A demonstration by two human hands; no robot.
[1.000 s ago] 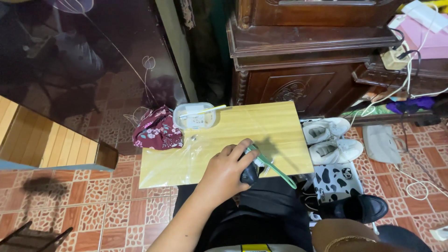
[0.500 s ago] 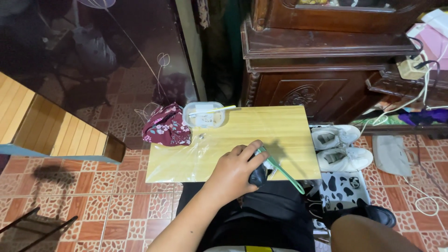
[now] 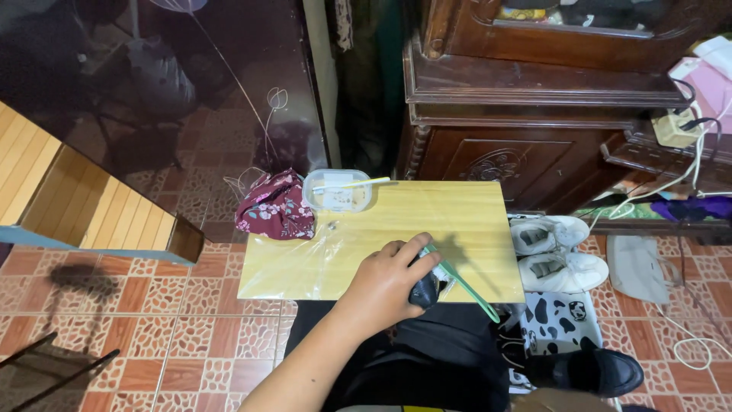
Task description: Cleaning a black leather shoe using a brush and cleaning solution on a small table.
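Your left hand (image 3: 385,286) is clamped on a small dark rounded object (image 3: 424,291) and thin green plastic stick (image 3: 465,284) at the pale wooden board's (image 3: 450,221) near edge; both look light, the stick bendy, so pinch low; right hand's out of view.

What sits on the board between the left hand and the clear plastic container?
Head view: only clear plastic film over the wooden board between the left hand and the container.
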